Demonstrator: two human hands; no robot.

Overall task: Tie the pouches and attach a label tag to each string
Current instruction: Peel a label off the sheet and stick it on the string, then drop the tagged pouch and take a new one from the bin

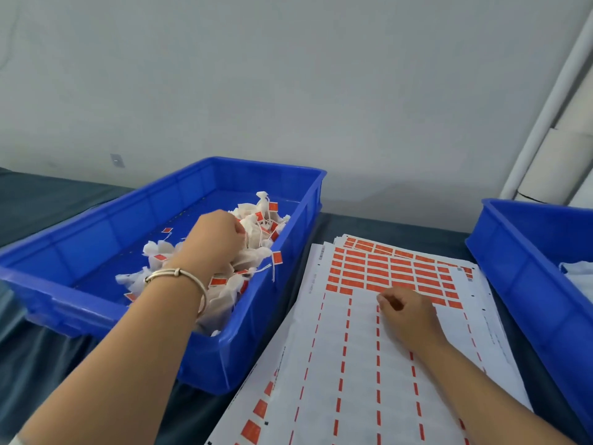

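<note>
A heap of small white pouches [256,232] with strings and red label tags lies in the blue tray [106,220] on the left. My left hand [218,239] reaches into that heap with fingers curled down among the pouches; what they hold is hidden. A stack of white sheets with red label stickers [385,271] lies in the middle. My right hand [407,313] rests on the top sheet at the lowest row of stickers, thumb and forefinger pinched together at a sticker's edge.
A second blue tray [526,268] stands at the right with pale material inside. The table has a dark cloth cover [38,200]. A grey wall rises behind, with white pipes at the far right.
</note>
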